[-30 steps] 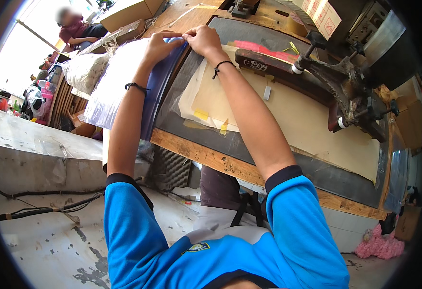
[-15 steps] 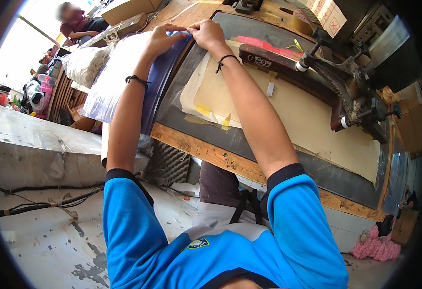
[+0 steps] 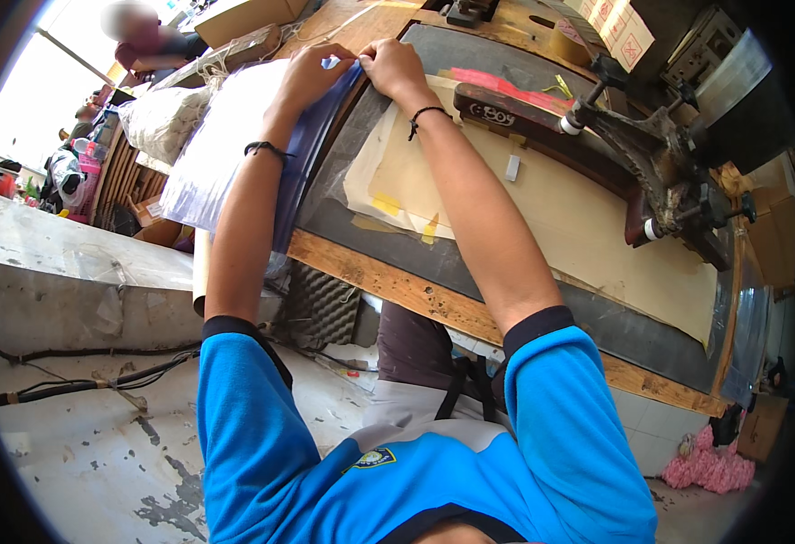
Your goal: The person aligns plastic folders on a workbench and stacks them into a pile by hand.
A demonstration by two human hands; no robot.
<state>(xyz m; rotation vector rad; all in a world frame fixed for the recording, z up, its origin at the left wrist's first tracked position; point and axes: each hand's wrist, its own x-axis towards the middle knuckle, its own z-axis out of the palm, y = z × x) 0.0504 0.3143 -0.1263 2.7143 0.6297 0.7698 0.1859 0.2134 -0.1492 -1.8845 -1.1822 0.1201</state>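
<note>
A stack of thin, clear bluish plastic sheets (image 3: 219, 122) lies left of the grey-topped work table (image 3: 325, 210). At its far right corner my left hand (image 3: 311, 76) is closed in a pinch, with bluish film showing under its fingers. Beside it, fingertips nearly touching, my right hand (image 3: 392, 67) pinches the same corner. How many sheets the fingers hold is too small to tell. My right forearm reaches over pale tan sheeting (image 3: 597, 236), which is fixed to the table with bits of yellow tape (image 3: 430, 228).
Over the table's right side stands a metal clamp arm (image 3: 638, 136) holding a dark wooden bar (image 3: 542, 127). A small white block (image 3: 513, 168) and pink film (image 3: 506, 86) lie near the bar. A wooden edge (image 3: 397, 286) borders the near side. Another person (image 3: 148, 45) sits at the far left.
My left hand has shifted very slightly to the right, toward the right hand. Both hands stay at the corner of the plastic sheets. The whole view has moved a little.
</note>
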